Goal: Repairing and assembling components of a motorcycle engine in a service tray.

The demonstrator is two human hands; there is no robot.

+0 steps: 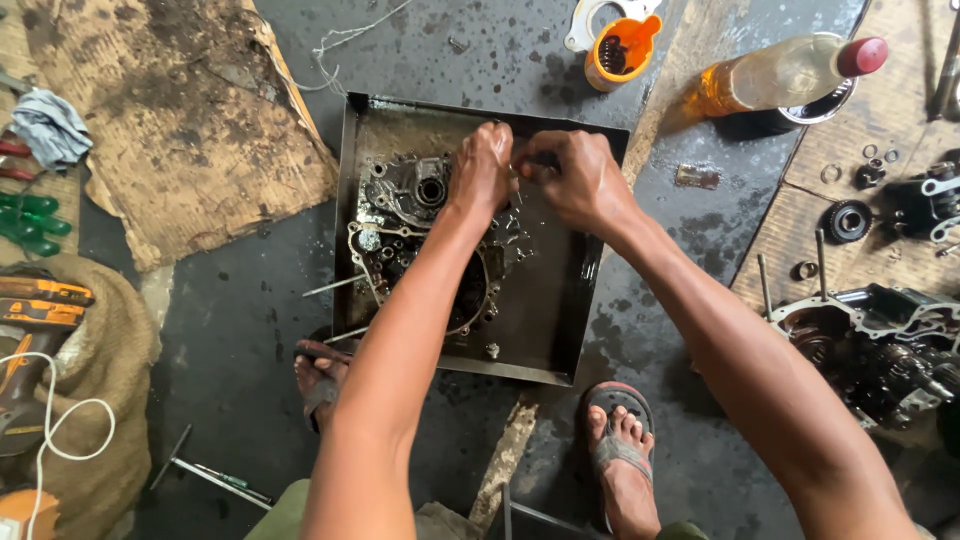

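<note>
Both my hands reach into a dark metal wash tray (560,300) on the oily floor. My left hand (481,168) is closed around a small part over the greasy engine cover (415,230) that lies in the tray's left half. My right hand (575,178) pinches a small dark object right beside the left hand, at the tray's far side. The two hands touch, and what sits between the fingers is mostly hidden. Oily liquid wets the tray's bottom.
An engine crankcase (880,345) with studs sits at right, with gears and washers (848,220) beyond it. A bottle of amber liquid (775,75) and an orange cup (618,50) lie at the top. Cardboard (180,130), screwdrivers (30,215), and a power tool (30,330) are left. My sandalled feet (620,440) flank the tray.
</note>
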